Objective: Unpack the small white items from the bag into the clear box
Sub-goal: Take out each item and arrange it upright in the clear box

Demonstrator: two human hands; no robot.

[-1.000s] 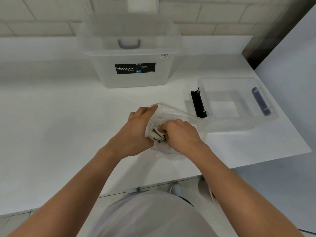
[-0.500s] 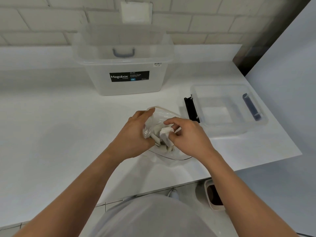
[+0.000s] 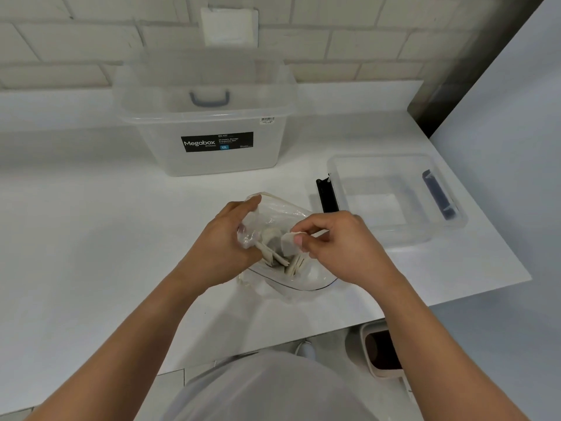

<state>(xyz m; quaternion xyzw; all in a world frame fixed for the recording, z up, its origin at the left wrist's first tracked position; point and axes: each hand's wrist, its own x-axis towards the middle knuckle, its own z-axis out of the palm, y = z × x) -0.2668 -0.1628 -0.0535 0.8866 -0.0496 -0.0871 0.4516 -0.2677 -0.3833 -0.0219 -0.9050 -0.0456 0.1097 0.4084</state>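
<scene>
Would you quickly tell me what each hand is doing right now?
Left hand: gripping the bag at its edge.
Right hand: pinching one small white item.

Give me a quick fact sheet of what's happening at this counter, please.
Left hand: grips the clear bag, keeping its mouth open
Right hand: pinches one small white item at the bag's mouth
Other white items: inside the bag
Clear box: lid off, at the back of the counter
Shallow clear tray: right of the bag
</scene>
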